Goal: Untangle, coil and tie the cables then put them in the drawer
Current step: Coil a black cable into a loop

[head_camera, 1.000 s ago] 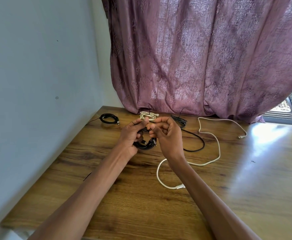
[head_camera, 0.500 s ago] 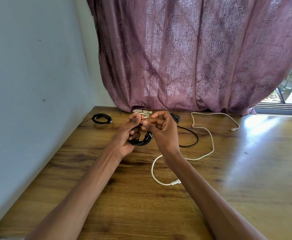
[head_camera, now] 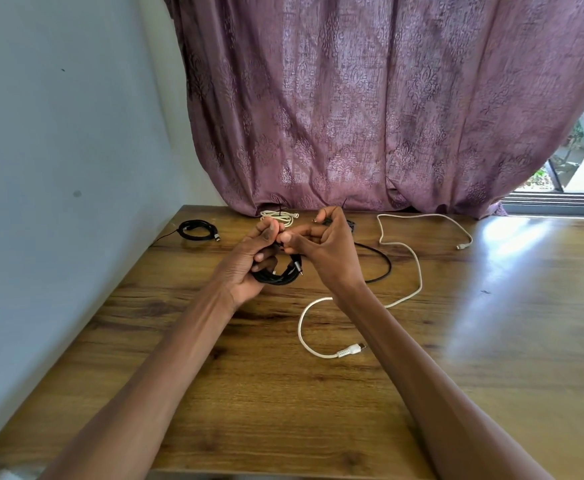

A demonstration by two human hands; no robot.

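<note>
My left hand (head_camera: 249, 265) grips a coiled black cable (head_camera: 278, 273) above the wooden table (head_camera: 249, 393). My right hand (head_camera: 325, 247) meets it at the coil's top, its thumb and fingers pinching something thin and dark there. A loose white cable (head_camera: 411, 258) snakes across the table to the right, its plug end near my right forearm. A coiled black cable (head_camera: 197, 233) lies at the back left. A coiled white cable (head_camera: 278, 216) sits by the curtain. Another black cable (head_camera: 382, 263) loops behind my right hand.
A grey wall (head_camera: 58, 168) runs along the table's left edge. A mauve curtain (head_camera: 370, 98) hangs over the table's far edge. A window frame (head_camera: 578, 188) shows at the far right. No drawer is in view.
The camera has tipped so the hands sit a little lower and left in view. Both hands stay together on the black coil, with the fingers shifting slightly at its top.
</note>
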